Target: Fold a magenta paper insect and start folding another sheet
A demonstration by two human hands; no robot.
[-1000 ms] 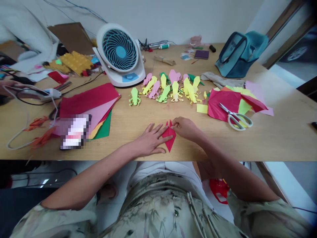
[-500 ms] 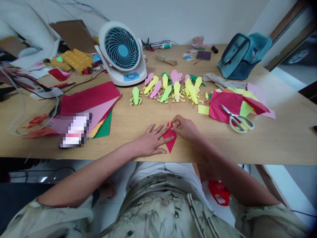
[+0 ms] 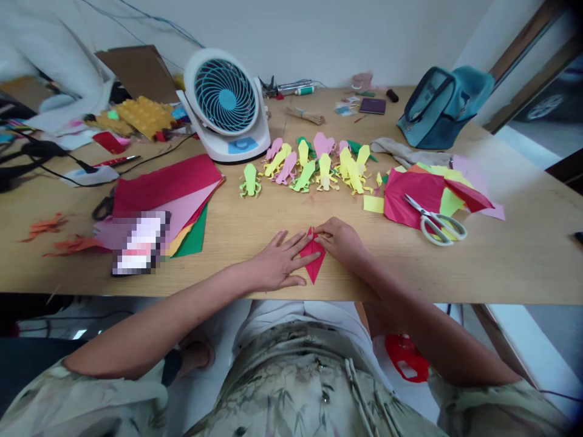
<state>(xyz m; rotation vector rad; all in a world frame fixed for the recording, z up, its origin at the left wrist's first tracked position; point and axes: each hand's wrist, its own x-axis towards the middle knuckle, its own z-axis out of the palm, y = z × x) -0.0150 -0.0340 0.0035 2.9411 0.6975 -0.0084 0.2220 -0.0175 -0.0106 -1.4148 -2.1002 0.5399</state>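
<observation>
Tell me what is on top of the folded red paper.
The left hand lies with fingers spread across the folded red paper, and the right hand pinches its far end. Its near point is uncovered; the paper beneath the fingers cannot be seen.

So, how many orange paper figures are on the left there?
2: one orange figure toward the left end of the table, the other orange figure nearer its front edge, beside the pink sheet. More could be hidden from view.

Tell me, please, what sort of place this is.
Probably an indoor papercraft worktable: folded red paper lies near the front edge, colourful paper figures sit farther back, and scissors rest on coloured sheets.
</observation>
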